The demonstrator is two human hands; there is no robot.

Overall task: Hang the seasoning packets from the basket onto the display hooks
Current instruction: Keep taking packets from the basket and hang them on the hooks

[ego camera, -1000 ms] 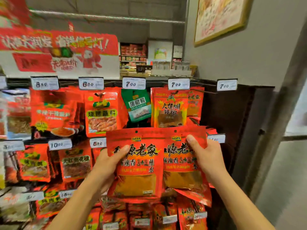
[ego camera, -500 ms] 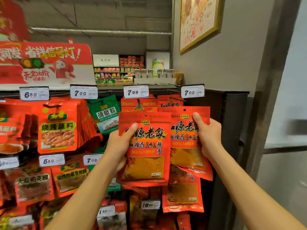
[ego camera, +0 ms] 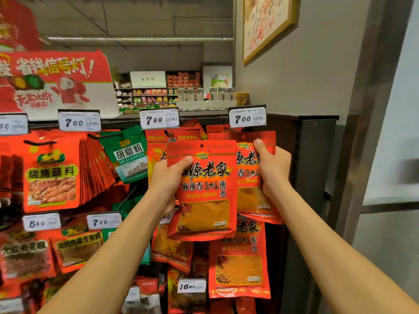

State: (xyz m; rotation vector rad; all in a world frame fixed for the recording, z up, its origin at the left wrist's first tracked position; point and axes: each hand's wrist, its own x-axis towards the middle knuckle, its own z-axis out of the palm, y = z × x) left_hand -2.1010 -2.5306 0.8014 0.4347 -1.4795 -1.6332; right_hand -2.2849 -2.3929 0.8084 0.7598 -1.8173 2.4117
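Left hand (ego camera: 169,177) clamped on the front red packet (ego camera: 205,191), thumb pressed over its upper left corner, fingers tucked behind. Right hand (ego camera: 273,167) gripping the second red packet (ego camera: 250,177) by its right edge, thumb on the front near the top, other fingers wrapped round the back. So both grips closed on a packet, neither one free. Front packet overlapping the left part of the second one, both held upright and roughly level, up against the rack just under the 7.00 price tag (ego camera: 247,117) at the right end of the top row. Small punched hole visible at the top of the front packet, not on any hook. Top of the second packet sitting right by the black hook (ego camera: 232,129) under that tag, can't tell if it's threaded or just close.

Further out: another matching packet (ego camera: 239,259) hanging below on the lower row, next to a 16.80 tag (ego camera: 191,286). To the left, a 7.99 tag (ego camera: 159,118) with red packs behind the held ones, then a green pepper packet (ego camera: 128,155) tilted on its hook, then a thick stack of red barbecue dip packets (ego camera: 53,175). Red promo sign (ego camera: 56,80) on top of the rack, glass jars (ego camera: 205,94) lined up behind it. Framed picture (ego camera: 266,26) on the grey wall to the right.
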